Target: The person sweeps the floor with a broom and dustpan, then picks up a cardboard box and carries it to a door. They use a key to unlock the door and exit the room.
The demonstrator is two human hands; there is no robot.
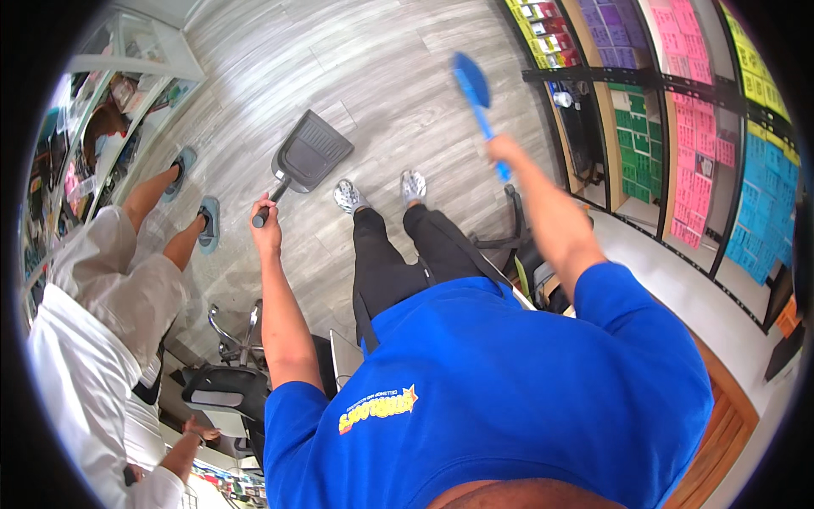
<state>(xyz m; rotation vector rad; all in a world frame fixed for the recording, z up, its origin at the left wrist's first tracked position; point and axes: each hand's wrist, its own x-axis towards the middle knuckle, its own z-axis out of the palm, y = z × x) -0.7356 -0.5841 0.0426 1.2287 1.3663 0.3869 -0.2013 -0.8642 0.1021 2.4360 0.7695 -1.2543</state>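
My left hand [266,212] is wrapped round the handle of a dark grey dustpan [312,153]. Its ridged tray points away from me over the floor; whether it touches the floor, I cannot tell. Out to the right, my right hand [506,151] grips the handle of a blue hand brush [473,83]. The oval brush head points up and away, apart from the dustpan. It is slightly blurred, and its bristles cannot be made out.
Grey wood-look flooring [398,76] spreads ahead of my feet. A person in white [102,339] is at the left, beside a glass-fronted cabinet [127,110]. Black shelving [661,85] with colourful labels lines the right. Office chairs [229,386] stand near both my sides.
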